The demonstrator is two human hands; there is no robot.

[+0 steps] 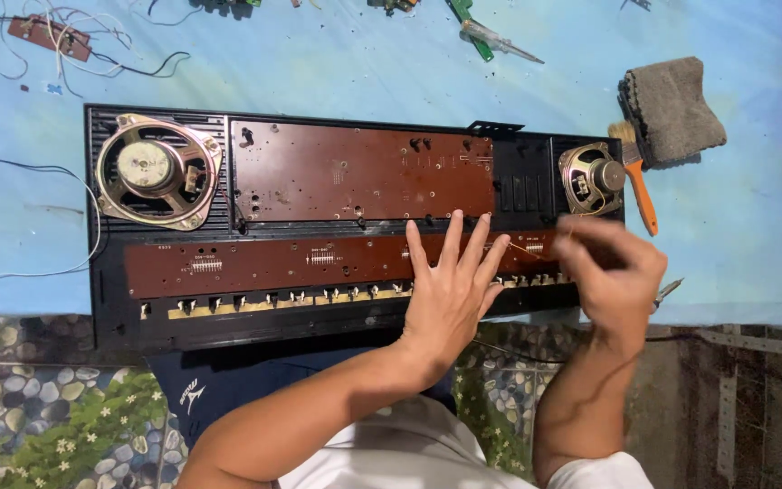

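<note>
Fingers (pixel 463 249) of left hand (pixel 450 294) spread on circuit board (pixel 319 263) inside black casing (pixel 110 317)

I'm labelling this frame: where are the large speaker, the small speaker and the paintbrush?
large speaker (pixel 149 168), head view, centre cap.
small speaker (pixel 593 178), head view, its cone.
paintbrush (pixel 642 194), head view, orange handle.

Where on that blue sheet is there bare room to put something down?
Bare blue sheet lies right of the open keyboard case, below the grey cloth and brush. Another patch lies behind the case, between the loose wires and the screwdriver. Crowded: the top edge and left wires.
</note>
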